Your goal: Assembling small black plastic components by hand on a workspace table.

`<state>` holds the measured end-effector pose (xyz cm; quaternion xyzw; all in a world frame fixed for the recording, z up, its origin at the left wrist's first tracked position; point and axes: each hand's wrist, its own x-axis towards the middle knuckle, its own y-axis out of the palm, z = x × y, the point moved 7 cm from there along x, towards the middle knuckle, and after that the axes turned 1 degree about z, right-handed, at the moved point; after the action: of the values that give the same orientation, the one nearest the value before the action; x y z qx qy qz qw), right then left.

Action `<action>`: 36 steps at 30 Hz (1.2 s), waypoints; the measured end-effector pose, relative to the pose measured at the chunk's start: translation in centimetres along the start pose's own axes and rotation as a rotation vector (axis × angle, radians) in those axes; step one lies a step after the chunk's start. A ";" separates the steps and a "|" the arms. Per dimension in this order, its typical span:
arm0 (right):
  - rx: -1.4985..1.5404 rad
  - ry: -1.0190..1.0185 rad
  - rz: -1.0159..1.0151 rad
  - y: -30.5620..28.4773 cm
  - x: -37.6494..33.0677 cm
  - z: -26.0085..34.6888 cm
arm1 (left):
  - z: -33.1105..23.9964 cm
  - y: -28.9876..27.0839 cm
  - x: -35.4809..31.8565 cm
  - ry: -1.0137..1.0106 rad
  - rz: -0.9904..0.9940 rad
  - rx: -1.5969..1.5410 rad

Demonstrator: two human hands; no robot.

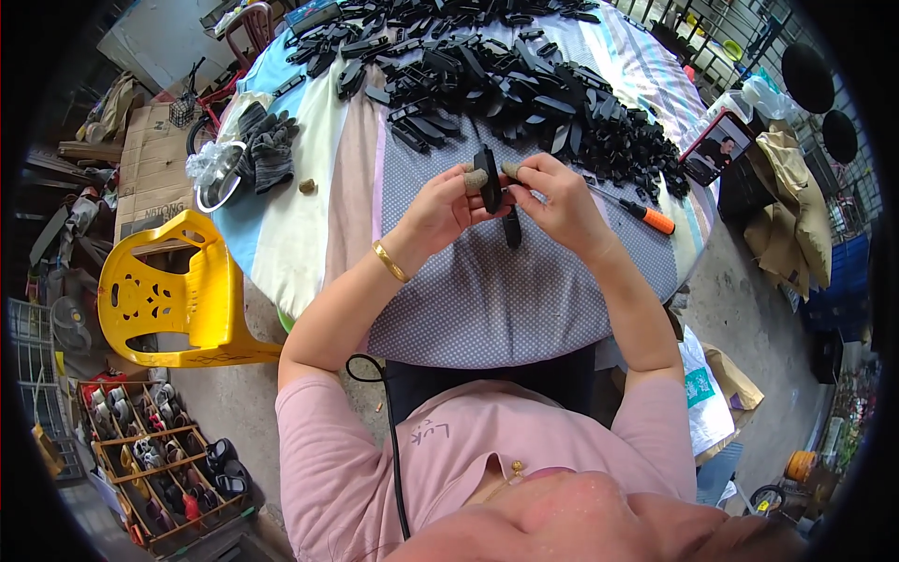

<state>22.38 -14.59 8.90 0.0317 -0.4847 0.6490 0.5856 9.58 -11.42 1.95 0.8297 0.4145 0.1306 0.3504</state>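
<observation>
Part in hand: one slim black part [486,178], stood roughly on end above the middle of the round table [449,328], between the heap and the near edge.
Left hand [438,212]: thumb and fingers closed on the black part from its left side; a fabric-like finger cover [476,179] on one digit.
Right hand [560,199]: fingers bent, tips nearly together at the part's right side; whether they grip it or a small fitting, cannot tell.
Step, as judged: close fingertip work on the black part; best done with the left hold firm and the right tips doing the fine pressing.
Handling: likely stiff and smooth; pressure is best kept square to the part, lest it twist or slip.
Second piece: black piece [512,230], just below the hands, toward the near edge; wrists best kept off it.
Stock: heap of black parts [468,75] along the far edge; small black pieces [646,159] toward the right edge, best left unmixed.
Tool: screwdriver [657,220], orange-handled, near the right edge, apart from the right hand.
Left edge: dark gloves [272,150], lying off the hands.
</observation>
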 end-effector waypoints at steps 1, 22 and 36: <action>-0.021 0.017 0.033 0.1 -0.1 -0.1 | 0.1 0.2 0.0 -0.022 -0.001 0.025; 0.229 0.144 -0.199 -0.9 -0.6 0.2 | -0.8 1.2 -0.2 0.184 0.089 0.077; -0.160 -0.197 -0.207 -0.8 -0.8 3.3 | -0.3 1.1 -0.3 0.152 0.025 0.114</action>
<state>21.50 -17.54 10.64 0.0983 -0.5840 0.5384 0.5995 9.92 -12.01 2.95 0.8412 0.4360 0.1736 0.2686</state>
